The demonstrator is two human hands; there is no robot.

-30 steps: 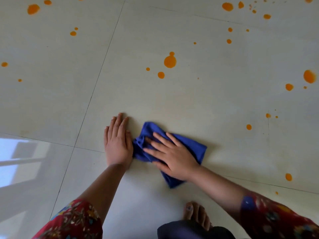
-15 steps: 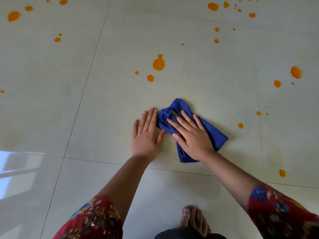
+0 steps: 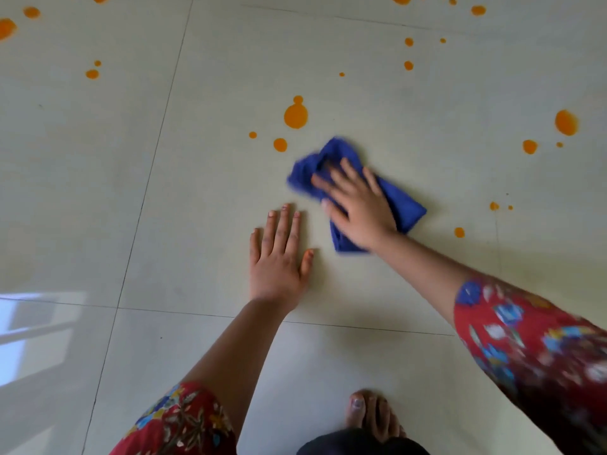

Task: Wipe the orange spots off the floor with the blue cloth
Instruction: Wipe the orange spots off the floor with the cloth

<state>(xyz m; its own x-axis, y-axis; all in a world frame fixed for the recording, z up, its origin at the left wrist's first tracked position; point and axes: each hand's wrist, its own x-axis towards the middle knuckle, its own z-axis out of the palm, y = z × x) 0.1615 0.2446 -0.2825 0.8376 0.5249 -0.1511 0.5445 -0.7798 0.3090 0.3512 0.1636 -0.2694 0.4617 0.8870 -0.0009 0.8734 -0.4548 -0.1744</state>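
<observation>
While the right hand (image 3: 359, 208) lies flat with its fingers spread on top of the crumpled blue cloth (image 3: 399, 200), pressing it to the pale glossy tiled floor (image 3: 203, 178), the left hand (image 3: 277, 257) rests palm down and open on bare tile just beside it, touching neither the cloth nor the other hand. Both the right hand and the cloth are blurred, so the folds are hard to read; the cloth shows beyond the fingertips, past the little-finger side and by the wrist

Orange spots are scattered on the floor around the hands. Ahead of the right fingertips sits a cluster of four: one large round orange spot (image 3: 295, 115) with a small one (image 3: 298, 99) touching its far edge, a medium spot (image 3: 280, 145) just beside the cloth's far corner, and a tiny one (image 3: 252, 135) further to the left. To the right of the right hand are three small spots near the wrist side (image 3: 459, 232), and further out another group of three, the biggest an oval blot (image 3: 565, 122). Far ahead of the left hand lie two small spots (image 3: 92, 74), with more along the top edge, cut off by the frame

Two red flowered sleeves (image 3: 532, 349) cover the forearms, and one bare foot (image 3: 372, 413) shows below the hands
</observation>
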